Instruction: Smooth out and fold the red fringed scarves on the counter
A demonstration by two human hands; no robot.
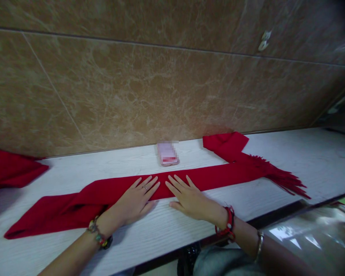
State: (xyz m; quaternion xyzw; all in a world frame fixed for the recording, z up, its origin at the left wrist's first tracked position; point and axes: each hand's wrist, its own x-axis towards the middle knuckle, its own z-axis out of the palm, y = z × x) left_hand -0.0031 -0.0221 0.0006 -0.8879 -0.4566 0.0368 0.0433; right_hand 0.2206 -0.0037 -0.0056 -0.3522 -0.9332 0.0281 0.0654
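Observation:
A long red scarf [224, 177] lies folded into a strip across the white table. Its fringed end spreads out on the right, and its left part is loosely bunched. My left hand [138, 199] rests flat on the middle of the strip with fingers stretched out. Beside it, my right hand [186, 195] presses flat on the same stretch, fingers spread, a small gap between the two hands. Neither hand grips the cloth.
A phone [168, 154] lies behind the scarf, near the wall. More red cloth [14, 168] sits at the far left, and another folded red piece [225, 145] touches the strip at the back right. A brown marbled wall [138, 88] bounds the white table [299, 153] behind.

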